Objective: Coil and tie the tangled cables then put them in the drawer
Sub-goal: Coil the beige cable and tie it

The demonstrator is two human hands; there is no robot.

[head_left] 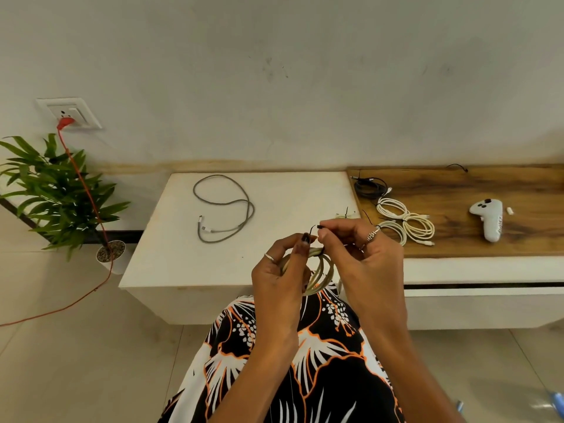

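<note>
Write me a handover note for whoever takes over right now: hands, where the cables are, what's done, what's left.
Left hand: grips a coiled white cable held above the white table's front edge.
Right hand: pinches a black twist tie at the top of that coil; the tie is not finished.
Done: a black coil and white coils lie bundled on the wooden top.
Left: finish this tie; coil and tie the loose grey cable on the white table; put all bundles in the drawer, which I cannot make out for certain from this view.
</note>
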